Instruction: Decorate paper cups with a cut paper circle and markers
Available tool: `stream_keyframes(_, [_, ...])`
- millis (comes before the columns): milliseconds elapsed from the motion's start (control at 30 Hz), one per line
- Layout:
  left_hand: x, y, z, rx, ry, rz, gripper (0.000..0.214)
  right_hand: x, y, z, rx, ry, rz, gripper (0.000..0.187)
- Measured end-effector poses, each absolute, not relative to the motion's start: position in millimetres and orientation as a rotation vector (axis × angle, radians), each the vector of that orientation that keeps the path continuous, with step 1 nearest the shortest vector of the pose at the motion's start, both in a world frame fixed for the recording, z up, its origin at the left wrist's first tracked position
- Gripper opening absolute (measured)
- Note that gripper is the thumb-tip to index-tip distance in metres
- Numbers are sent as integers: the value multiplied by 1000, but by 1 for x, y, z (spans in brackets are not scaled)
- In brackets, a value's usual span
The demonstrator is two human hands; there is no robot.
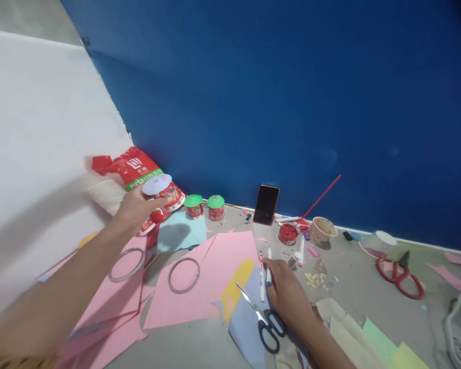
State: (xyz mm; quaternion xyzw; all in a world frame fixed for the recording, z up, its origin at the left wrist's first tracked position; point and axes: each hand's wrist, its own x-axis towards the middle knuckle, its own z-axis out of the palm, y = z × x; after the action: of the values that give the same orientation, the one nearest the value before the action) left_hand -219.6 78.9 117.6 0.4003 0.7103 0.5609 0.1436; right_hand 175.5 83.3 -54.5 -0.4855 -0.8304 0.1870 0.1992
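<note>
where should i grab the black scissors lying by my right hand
Take the black scissors by the two black handle loops, coming from above on the near side. They lie flat on the blue paper, loops toward you just beside the right hand, while the metal blades point away, up and left toward the yellow paper.

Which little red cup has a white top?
The red cup held by the left hand. Its top is white; the two cups standing beside it have green tops.
</note>
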Motion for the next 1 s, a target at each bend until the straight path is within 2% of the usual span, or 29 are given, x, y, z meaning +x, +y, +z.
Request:
stream_keyframes(367, [-233, 167, 86, 1274, 2103, 1476, 50, 177, 85, -57, -1333, -2350, 594, 67])
stream_keyframes(667, [-241, 176, 60, 1298, 2021, 1440, 56, 178, 87, -68, -1338, -2337, 481, 70])
stream_keyframes(1000, [-243, 173, 53, 1339, 1944, 1482, 62, 177, 86, -65, -1342, -2333, 527, 66])
